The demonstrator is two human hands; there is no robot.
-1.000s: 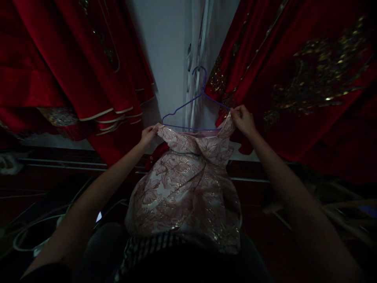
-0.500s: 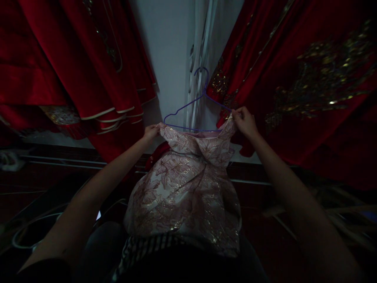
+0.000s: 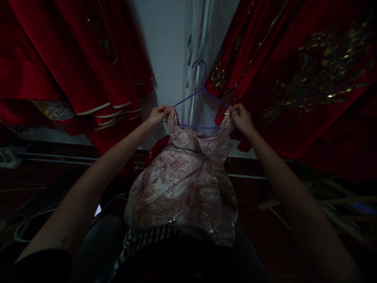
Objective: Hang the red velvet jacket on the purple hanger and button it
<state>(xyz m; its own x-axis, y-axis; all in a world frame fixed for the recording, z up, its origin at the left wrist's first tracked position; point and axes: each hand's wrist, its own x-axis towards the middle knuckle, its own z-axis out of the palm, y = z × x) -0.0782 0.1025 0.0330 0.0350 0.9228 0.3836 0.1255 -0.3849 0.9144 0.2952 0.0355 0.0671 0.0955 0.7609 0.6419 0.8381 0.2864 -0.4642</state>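
Note:
A pale pink dress [image 3: 185,184] with a gold leaf pattern hangs down over my lap from a purple wire hanger [image 3: 196,96]. My left hand [image 3: 158,115] pinches the dress's left shoulder where it meets the hanger's left end. My right hand [image 3: 240,118] is closed on the right shoulder strap at the hanger's right arm. The hanger's hook points up in front of a white wall strip.
Red velvet garments with gold trim [image 3: 82,67] hang at the left, and red gowns with gold embroidery [image 3: 309,78] hang at the right. White straps [image 3: 196,47] dangle between them. A dark floor with cables [image 3: 35,220] lies at the lower left.
Both hands have lifted the dress and hanger slightly. My left hand moved up and right, pulling the dress's left shoulder up onto the hanger's arm.

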